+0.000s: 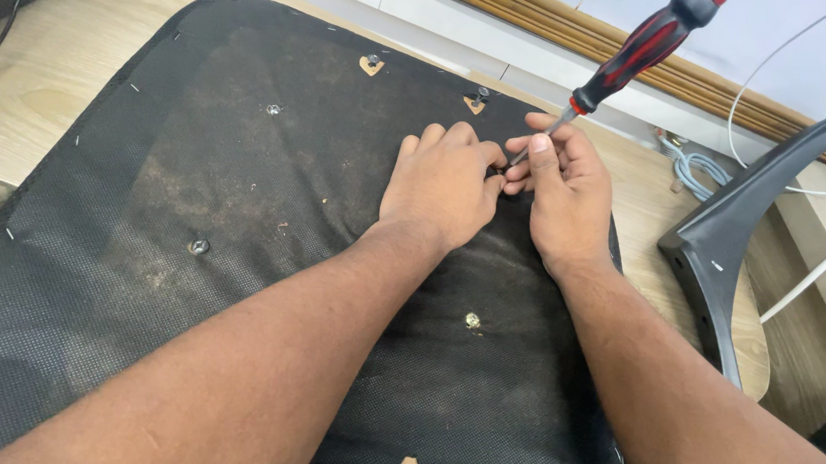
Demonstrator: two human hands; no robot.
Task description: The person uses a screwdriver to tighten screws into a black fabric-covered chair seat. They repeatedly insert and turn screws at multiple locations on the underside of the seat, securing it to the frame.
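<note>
We are looking down at an upturned chair seat base (241,273), covered in dusty black mesh fabric and lying on a wooden floor (26,104). Near its left edge a bolt head (199,246) is sitting in the fabric, and a brass-coloured one (473,321) is showing nearer us, between our forearms. Our left hand (444,191) is resting knuckles-up near the seat's far right edge, its fingers curled and pinching at a small fastener we cannot make out. Touching it on the right, our right hand (565,192) is closing thumb and fingers around the metal shaft of a screwdriver (647,43). The tool's long axis is slanting from the tip, hidden between both hands, up and rightward to its red-and-black handle. A grey plastic armrest (724,239) is lying beyond the right edge.
</note>
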